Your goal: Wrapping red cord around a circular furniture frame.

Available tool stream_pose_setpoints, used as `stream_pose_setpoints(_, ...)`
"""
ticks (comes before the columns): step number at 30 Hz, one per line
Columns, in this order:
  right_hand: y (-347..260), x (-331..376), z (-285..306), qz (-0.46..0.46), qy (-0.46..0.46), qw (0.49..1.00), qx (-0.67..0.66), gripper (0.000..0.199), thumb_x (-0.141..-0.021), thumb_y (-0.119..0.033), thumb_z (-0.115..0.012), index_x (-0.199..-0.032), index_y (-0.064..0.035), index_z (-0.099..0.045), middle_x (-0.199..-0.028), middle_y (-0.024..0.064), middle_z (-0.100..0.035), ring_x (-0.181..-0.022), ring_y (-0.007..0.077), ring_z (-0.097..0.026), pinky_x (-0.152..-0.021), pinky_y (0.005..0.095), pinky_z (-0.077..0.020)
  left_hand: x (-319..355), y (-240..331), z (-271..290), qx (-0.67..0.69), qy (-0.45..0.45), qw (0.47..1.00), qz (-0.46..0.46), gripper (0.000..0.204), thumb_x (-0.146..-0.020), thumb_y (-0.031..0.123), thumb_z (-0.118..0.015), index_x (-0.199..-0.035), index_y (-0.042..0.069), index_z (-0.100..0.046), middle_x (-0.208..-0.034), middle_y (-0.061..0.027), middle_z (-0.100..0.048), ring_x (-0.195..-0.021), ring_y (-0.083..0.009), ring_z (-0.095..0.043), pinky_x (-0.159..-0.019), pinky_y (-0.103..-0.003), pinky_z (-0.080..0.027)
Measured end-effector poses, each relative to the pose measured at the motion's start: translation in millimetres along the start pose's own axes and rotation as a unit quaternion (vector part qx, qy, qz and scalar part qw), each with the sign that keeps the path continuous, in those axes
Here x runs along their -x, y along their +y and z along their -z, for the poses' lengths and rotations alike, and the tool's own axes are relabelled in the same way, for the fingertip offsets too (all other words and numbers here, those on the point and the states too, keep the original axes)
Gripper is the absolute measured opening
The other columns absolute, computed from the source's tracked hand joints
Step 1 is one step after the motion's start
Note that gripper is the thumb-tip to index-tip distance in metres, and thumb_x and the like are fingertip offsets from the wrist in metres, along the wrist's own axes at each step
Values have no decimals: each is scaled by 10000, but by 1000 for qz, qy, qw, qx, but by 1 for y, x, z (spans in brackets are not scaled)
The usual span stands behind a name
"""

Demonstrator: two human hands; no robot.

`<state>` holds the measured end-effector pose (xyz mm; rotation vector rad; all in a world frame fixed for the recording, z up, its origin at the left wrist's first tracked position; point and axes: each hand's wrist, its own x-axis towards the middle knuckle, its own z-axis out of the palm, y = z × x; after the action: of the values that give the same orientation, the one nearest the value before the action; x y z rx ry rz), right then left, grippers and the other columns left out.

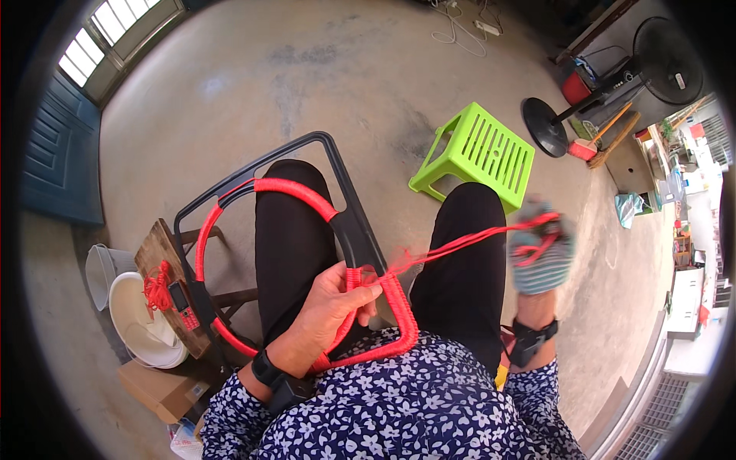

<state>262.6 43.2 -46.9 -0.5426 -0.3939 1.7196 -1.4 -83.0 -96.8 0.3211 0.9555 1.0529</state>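
Observation:
A black frame [334,165] with a round hoop inside it rests across my lap. Red cord is wound tightly around much of the hoop and around the near corner [400,322] of the frame. My left hand [331,307] is closed on the frame near this wound corner, thumb and fingers pinching where the cord leaves it. From there, loose strands of red cord [468,240] stretch taut to the right. My right hand [541,249], in a grey-green striped glove and blurred by motion, holds the cord's other end out beyond my right knee.
A green plastic stool [491,149] stands ahead of my right knee. On the left, a wooden bench [165,253] bears a red cord bundle [158,287] and a phone [182,300], beside a white bucket [130,307] and a cardboard box [157,387]. A black fan [548,126] stands far right.

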Motion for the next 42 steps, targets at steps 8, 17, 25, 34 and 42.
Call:
stream_pose_setpoints(8,-144,-18,107,36,-55,998,-20,128,-949,-189,-525,-914,-66,-525,-705,-43,-427,-492,33,-353,-396,185,-306,0,4,-3,-1,13,1000,14,190,-857,84,-691,-989,10,-575,-747,-21,-594,-518,-73,-528,-414,-207,-377)
stream_pose_setpoints(17,71,6,-7,-294,-93,809,501,290,-931,-291,-554,-1075,-52,-631,-621,-13,-551,-440,63,-472,-394,196,-364,-2,-1,-3,-16,23,999,21,108,-879,75,-662,-943,53,-578,-708,-5,-575,-448,-67,-476,-392,-209,-357)
stream_pose_setpoints(25,79,14,-19,-333,-148,741,564,261,-938,-275,-550,-883,-34,-634,-586,5,-550,-482,83,-532,-455,239,-427,-1,-3,-4,-29,36,999,3,135,-881,84,-665,-957,36,-564,-689,-12,-561,-424,-69,-454,-378,-217,-348)
stream_pose_setpoints(34,59,16,-12,-111,-59,740,661,187,-908,-175,-597,-983,-11,-643,-735,54,-603,-622,91,-557,-581,252,-465,-1,4,-2,-9,17,999,33,176,-840,26,-667,-976,23,-556,-762,-41,-591,-474,-88,-494,-432,-227,-401)
stream_pose_setpoints(42,70,22,21,-146,-348,606,700,392,-761,-153,-725,-1119,-52,-597,-865,156,-654,-787,321,-651,-707,359,-518,-5,-18,-1,-61,40,997,-25,214,-815,-2,-660,-1008,14,-569,-872,-63,-631,-768,-124,-607,-648,-258,-497)
